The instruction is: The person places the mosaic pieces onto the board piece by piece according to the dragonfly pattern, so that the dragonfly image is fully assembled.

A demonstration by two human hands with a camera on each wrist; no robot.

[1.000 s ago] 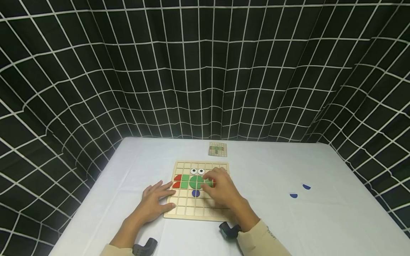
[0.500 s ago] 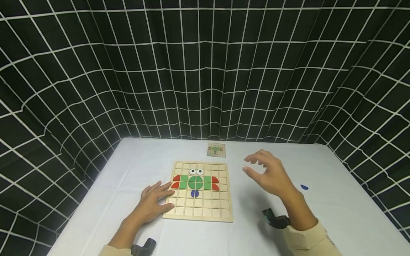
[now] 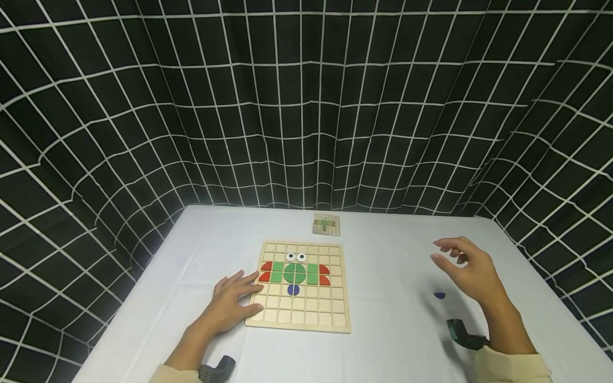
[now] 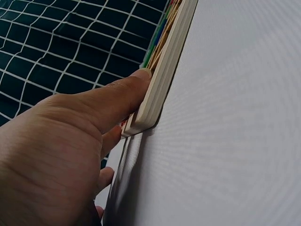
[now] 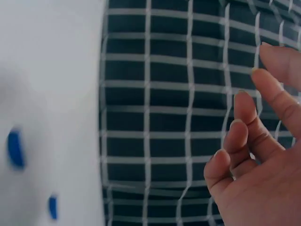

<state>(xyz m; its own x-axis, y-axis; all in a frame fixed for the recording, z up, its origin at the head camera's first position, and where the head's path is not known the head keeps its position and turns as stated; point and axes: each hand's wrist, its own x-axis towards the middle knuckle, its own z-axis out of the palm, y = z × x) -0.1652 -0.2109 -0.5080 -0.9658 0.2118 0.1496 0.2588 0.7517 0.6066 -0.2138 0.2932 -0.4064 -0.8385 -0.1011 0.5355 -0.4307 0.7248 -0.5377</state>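
My left hand rests on the left edge of a wooden grid board, fingers spread, thumb on the near left corner. In the left wrist view the thumb lies along the board's rim. Set in the board are two eye discs, a green circle, green squares, red quarter-circle pieces and a blue circle. My right hand hovers at the right, fingers loosely bent, holding nothing. Two blue half-circle pieces show in the right wrist view; the head view shows one.
A small pattern card lies behind the board on the white-covered table. Black curtains with a white grid enclose the back and sides.
My right hand has left the board and moved right, over the blue half-circle pieces, uncovering the board's right side. The left hand has stayed in place.
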